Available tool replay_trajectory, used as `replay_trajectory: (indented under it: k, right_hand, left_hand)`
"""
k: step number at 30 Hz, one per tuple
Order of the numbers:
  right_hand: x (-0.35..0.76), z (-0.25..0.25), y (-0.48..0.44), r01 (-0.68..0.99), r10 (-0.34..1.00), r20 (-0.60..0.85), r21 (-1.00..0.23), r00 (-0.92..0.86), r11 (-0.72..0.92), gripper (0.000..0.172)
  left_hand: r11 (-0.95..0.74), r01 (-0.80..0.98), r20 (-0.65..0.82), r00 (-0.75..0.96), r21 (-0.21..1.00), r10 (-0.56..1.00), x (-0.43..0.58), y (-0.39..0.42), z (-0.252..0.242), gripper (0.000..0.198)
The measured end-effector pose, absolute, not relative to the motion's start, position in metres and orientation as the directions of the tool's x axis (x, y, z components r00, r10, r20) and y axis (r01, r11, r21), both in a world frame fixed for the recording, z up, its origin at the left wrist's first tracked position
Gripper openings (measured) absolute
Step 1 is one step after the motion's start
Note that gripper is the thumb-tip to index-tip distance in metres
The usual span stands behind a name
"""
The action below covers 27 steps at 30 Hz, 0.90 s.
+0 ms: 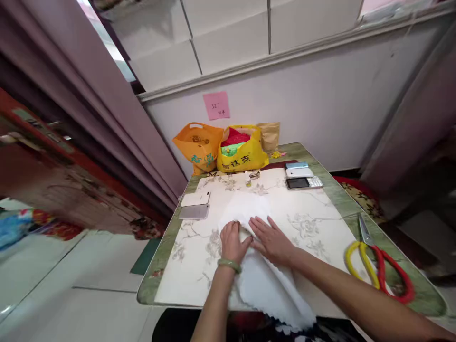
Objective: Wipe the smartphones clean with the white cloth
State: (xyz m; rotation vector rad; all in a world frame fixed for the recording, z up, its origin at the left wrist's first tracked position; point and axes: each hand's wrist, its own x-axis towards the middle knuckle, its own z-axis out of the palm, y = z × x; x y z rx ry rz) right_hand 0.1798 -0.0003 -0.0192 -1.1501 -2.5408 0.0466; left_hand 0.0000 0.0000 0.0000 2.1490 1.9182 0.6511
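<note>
A thin white cloth (265, 285) with a scalloped edge lies on the table, and its near end hangs over the front edge. My left hand (232, 241), with a green bangle at the wrist, has its fingers curled onto a fold in the cloth and its thumb pointing right. Beside it, my right hand (272, 241) rests flat on the cloth, fingers stretched out and apart. The thumbs nearly meet over the fold. Part of the fold is hidden beneath my fingers.
Large scissors (374, 261) with yellow and red handles lie at the right. Phones (302, 183) sit at the back right, others (195, 199) at the left. An orange bag (199, 147), a yellow bag (242, 159) and a small bottle (248, 179) stand at the back.
</note>
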Motion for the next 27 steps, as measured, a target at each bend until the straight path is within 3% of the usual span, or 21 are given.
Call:
replay_trajectory:
  k: [8, 14, 19, 22, 24, 27]
  right_hand:
    - [0.176, -0.017, 0.015, 0.823, 0.822, 0.321, -0.178, -0.47, 0.54, 0.082]
    - [0.179, -0.017, 0.008, 0.768, 0.766, 0.334, -0.159, -0.55, 0.621, 0.078]
    - [0.175, -0.015, 0.023, 0.828, 0.847, 0.36, -0.263, -0.392, 0.495, 0.069]
    - [0.182, -0.015, 0.015, 0.792, 0.847, 0.377, -0.344, -0.376, 0.505, 0.05]
    - [0.192, -0.016, 0.008, 0.76, 0.875, 0.375, -0.456, -0.308, 0.463, 0.041]
    - [0.207, -0.017, 0.003, 0.666, 0.929, 0.365, -0.68, -0.055, 0.306, 0.04]
  left_hand:
    - [-0.185, 0.897, 0.218, 0.102, 0.402, 0.971, -0.005, -0.004, -0.002, 0.057]
    - [-0.196, 0.876, 0.229, 0.101, 0.441, 0.968, -0.006, -0.005, -0.003, 0.057]
    - [-0.207, 0.883, 0.282, 0.09, 0.422, 0.955, -0.009, -0.008, -0.008, 0.06]
    - [-0.216, 0.888, 0.299, 0.094, 0.405, 0.95, -0.011, -0.011, -0.007, 0.065]
    - [-0.215, 0.894, 0.297, 0.098, 0.392, 0.95, -0.011, -0.012, -0.003, 0.061]
    - [-0.175, 0.926, 0.305, 0.068, 0.336, 0.95, -0.002, -0.014, 0.007, 0.046]
